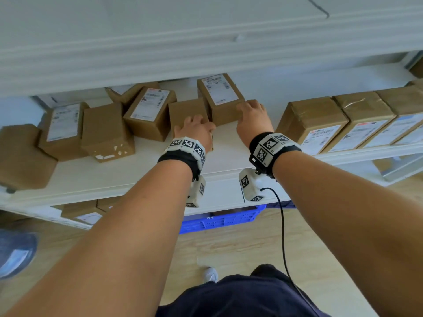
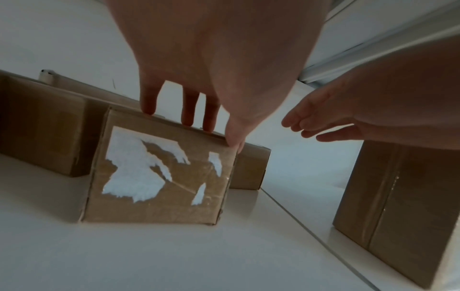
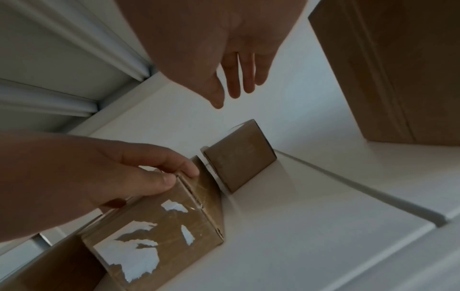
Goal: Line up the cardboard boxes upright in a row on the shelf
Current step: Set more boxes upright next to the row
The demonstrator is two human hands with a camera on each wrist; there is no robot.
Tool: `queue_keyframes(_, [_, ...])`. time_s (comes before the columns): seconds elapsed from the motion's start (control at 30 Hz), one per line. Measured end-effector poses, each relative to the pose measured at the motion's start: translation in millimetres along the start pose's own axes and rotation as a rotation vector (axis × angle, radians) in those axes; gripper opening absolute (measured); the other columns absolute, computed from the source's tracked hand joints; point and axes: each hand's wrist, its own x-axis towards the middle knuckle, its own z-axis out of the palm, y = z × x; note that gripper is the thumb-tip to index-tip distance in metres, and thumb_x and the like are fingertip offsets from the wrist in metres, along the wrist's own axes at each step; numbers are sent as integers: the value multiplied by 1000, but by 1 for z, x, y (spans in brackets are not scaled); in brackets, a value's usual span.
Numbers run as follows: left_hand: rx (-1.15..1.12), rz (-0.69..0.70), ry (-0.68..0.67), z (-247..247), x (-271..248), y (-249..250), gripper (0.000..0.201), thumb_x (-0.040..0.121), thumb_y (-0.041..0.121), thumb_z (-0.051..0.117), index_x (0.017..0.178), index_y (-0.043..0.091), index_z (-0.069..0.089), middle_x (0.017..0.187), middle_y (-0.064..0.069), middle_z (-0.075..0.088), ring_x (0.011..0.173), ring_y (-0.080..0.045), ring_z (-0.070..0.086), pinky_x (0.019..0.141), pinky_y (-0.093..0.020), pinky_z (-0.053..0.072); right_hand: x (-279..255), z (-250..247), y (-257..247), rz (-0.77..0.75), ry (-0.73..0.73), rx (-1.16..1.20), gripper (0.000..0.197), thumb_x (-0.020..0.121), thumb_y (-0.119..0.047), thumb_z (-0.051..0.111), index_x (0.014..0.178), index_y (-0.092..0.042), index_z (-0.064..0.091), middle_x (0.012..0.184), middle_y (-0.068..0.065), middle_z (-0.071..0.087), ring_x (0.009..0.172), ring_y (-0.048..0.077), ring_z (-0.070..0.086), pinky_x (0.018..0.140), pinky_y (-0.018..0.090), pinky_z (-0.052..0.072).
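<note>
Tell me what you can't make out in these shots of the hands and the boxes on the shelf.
- Printed text on the labelled box: head view, too small and blurred.
- Whether the right hand touches that box: head view, the hand covers its own fingertips; the wrist views show it hovering open.
- Box at far left: head view, cut off by the frame edge.
- Left hand palm contact with the torn-label box: hidden by the hand.

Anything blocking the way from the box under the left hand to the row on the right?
No box does. The shelf between the torn-label box and the row's end box is bare; only the open right hand hovers over it. The left hand grips that box.
</note>
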Motion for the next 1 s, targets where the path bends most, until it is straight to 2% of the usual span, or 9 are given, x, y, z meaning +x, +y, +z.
queue_keyframes(0.17, [-8,-78,59,-3,4,-20,27,94,28,42,103,32,67,131,-3,41,124,-27,33,102,-51,32,13,13,-11,24,-25,-31,50,88,1,41,135,-12,47,140,10,42,130,28,36,104,40,41])
queue_keyframes(0.23, [-23,-96,79,-5,9,-30,28,94,27,42,108,35,65,129,-3,43,123,-27,34,103,-50,31,23,17,-13,25,-45,-53,47,89,-2,42,135,-13,46,140,10,41,131,28,34,103,42,42])
queue_keyframes(0.3, [-39,-109,97,-8,15,-38,33,96,29,42,124,36,58,130,-4,44,125,-27,35,103,-49,31,38,22,-13,21,-76,-68,47,90,-5,43,136,-17,45,142,8,40,133,27,32,103,43,43])
queue_keyframes(0.4, [-52,-176,103,-8,27,-43,40,96,34,42,135,37,47,139,-3,41,133,-27,32,107,-50,27,59,30,-14,2,-114,-88,50,90,-12,46,140,-21,41,149,6,34,138,27,28,109,45,37])
queue_keyframes(0.53, [-150,-239,117,2,41,-42,39,96,39,41,135,40,45,147,2,34,139,-25,26,114,-57,11,85,37,-14,-70,-133,-187,53,91,-33,47,143,-26,37,155,6,25,143,29,20,117,47,20])
queue_keyframes(0.7, [-242,-263,211,11,52,-40,35,95,37,45,129,40,51,149,4,34,142,-25,23,116,-58,6,106,42,-12,-44,-240,-217,50,91,-50,41,136,-29,41,158,6,17,145,34,10,117,54,10])
queue_keyframes(0.8, [-237,-255,228,11,52,-41,34,95,36,45,128,39,52,148,4,34,141,-25,24,116,-58,6,104,40,-14,-19,-279,-177,50,91,-54,38,132,-27,45,158,7,17,144,37,11,115,54,17])
queue_keyframes(0.87, [-239,-253,214,10,52,-40,35,96,37,44,130,39,51,150,4,32,142,-24,22,117,-57,4,102,37,-17,-13,-268,-195,49,91,-54,40,129,-24,49,154,9,24,138,38,22,111,52,26])
queue_keyframes(1.0, [-229,-235,122,7,50,-39,42,100,34,36,142,38,40,160,1,17,149,-22,8,119,-52,0,93,30,-18,5,-286,-198,38,91,-44,41,122,-27,54,146,7,35,127,36,36,105,51,33])
